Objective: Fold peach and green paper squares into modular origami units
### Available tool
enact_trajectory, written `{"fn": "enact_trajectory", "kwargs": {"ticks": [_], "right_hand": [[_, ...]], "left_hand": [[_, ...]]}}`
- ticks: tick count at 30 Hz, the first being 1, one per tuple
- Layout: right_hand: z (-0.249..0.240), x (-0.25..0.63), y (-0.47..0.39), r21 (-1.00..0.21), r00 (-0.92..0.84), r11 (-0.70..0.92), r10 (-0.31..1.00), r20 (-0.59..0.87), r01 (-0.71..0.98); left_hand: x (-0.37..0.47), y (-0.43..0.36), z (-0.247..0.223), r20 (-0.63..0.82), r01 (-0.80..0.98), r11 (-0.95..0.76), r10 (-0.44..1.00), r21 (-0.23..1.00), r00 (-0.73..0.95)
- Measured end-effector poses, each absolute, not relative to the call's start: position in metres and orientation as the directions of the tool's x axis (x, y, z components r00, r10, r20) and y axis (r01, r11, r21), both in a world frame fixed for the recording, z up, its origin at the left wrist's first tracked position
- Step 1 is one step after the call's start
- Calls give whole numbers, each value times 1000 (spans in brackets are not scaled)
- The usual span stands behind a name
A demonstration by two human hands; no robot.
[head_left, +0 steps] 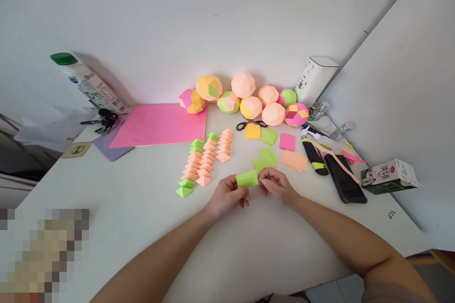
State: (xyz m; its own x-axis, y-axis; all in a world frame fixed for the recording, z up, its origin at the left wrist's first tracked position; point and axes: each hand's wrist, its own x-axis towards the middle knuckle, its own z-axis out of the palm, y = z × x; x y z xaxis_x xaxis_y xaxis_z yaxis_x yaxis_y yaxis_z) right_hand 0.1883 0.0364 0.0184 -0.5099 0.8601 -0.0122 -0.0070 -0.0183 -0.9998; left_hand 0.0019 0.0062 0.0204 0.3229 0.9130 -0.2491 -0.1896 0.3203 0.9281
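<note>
A bright green piece of sticky-note paper (247, 179), which looks folded to a strip, is raised above the white table. My left hand (229, 193) grips its left and lower edge between thumb and fingers. At its right end my right hand (277, 185) has its fingers curled and pinched against the edge. Just beyond the hands lie loose green sheets (265, 158) and peach sheets (294, 160). To the left, folded paper units stand in rows: peach ones (204, 181) and green ones (184, 191).
Several faceted paper balls (243, 85) line the wall behind black scissors (252, 124). Yellow notes (252, 131) and pink notes (287, 141) lie nearby. On the right are a cutter (314, 156), a phone (344, 177) and a milk carton (389, 176). A pink board (159, 125) and bottle (94, 85) are left.
</note>
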Motion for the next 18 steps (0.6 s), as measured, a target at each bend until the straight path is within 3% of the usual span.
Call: {"fn": "enact_trajectory", "kwargs": {"ticks": [5,10,18], "right_hand": [[16,186,35,-997,-615,28,788,-21,70],[14,188,34,-996,-592,-16,803,-68,93],[9,191,37,-995,-478,-88,873,-100,47]], "left_hand": [[4,4,21,-256,-119,318,895,941,365],[5,2,22,-269,-77,318,889,945,370],[4,3,24,-259,-157,313,921,937,291]]}}
